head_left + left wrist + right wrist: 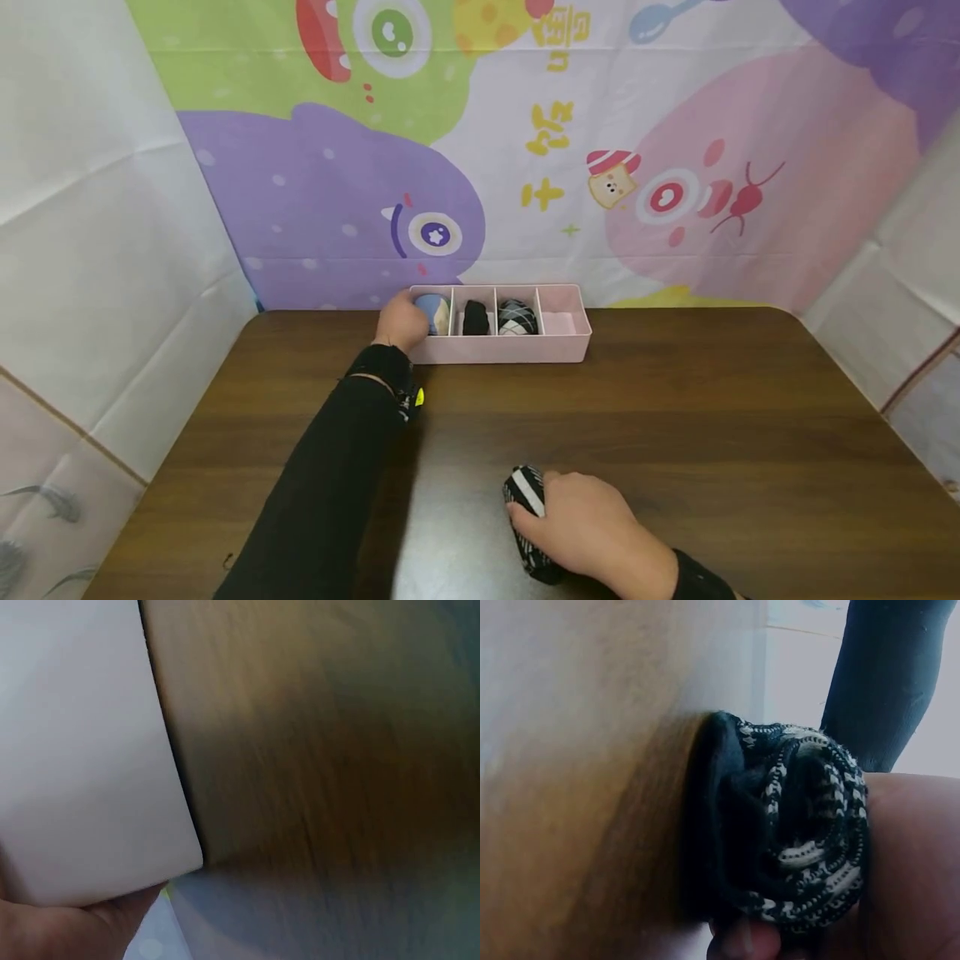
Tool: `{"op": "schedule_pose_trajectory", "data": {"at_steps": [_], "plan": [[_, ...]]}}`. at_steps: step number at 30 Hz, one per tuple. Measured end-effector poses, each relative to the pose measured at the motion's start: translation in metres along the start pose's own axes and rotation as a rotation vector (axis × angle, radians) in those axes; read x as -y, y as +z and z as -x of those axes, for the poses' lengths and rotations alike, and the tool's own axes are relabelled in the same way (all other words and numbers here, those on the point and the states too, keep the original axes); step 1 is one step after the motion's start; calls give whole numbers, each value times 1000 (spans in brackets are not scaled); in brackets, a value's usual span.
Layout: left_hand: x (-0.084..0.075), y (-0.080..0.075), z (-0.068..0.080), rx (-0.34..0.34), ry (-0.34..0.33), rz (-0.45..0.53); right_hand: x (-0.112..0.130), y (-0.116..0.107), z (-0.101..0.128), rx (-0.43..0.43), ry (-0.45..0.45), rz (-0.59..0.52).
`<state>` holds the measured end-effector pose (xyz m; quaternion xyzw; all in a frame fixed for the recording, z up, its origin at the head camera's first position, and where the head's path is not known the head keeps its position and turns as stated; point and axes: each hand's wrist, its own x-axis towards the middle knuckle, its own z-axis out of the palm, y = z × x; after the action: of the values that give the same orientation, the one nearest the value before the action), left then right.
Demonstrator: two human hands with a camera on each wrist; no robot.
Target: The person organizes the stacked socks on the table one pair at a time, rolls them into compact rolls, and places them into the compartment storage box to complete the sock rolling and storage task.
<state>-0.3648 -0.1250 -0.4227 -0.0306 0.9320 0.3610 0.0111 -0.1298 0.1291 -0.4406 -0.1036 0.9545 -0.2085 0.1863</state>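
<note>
Pink plastic forms the organizer tray (498,350), which sits at twelve o'clock on the dark wooden counter (712,433), against the cartoon backdrop (525,142). Its four compartments run side by side. The leftmost holds a blue and cream sock ball (437,312), the second a black sock ball (475,317), the third an argyle sock ball (517,317), and the rightmost compartment (564,322) seems to hold nothing, though the near wall hides its floor. So three slots look filled and one looks left, by this judgement.

At about eleven o'clock the left hand (401,321) rests at the tray's left end, its fingers bent over the blue and cream sock ball and touching it. Whether they actually grip it cannot be told; the left wrist view is blurred and shows only pale tray wall, wood and a bit of skin.

At six o'clock, near the counter's front edge, the right hand (592,529) curls round a black and white striped sock ball (527,493), which lies on the wood well apart from the tray. The right wrist view confirms it: the rolled fabric (795,825) sits pressed against the palm with a fingertip beneath.

Bare wood lies between that sock and the open slot at one o'clock. Only the black sleeve (330,492) of the left arm crosses the counter, to the left of that line.
</note>
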Motion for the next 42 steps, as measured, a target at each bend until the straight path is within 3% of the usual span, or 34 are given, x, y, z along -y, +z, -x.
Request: {"op": "schedule_pose_trajectory", "data": {"at_steps": [4,8,12,19,24,31,42], "plan": [[-4,-1,2,5,-23,-21,-1,2,-1,-13,-11,0],[2,1,-4,2,-29,-33,0,2,-3,-17,-26,11],[4,7,-11,-8,2,-54,-1,-2,-4,-13,-62,48],[-3,9,-7,12,-41,-64,-3,-20,-15,112,-177,95],[-2,7,-6,12,-38,-84,1,-27,-25,156,-193,223],[1,7,-13,6,-42,-96,-5,-51,-47,94,-151,280],[-3,6,-7,-11,-53,-122,-28,-118,-102,-7,10,364]]}}
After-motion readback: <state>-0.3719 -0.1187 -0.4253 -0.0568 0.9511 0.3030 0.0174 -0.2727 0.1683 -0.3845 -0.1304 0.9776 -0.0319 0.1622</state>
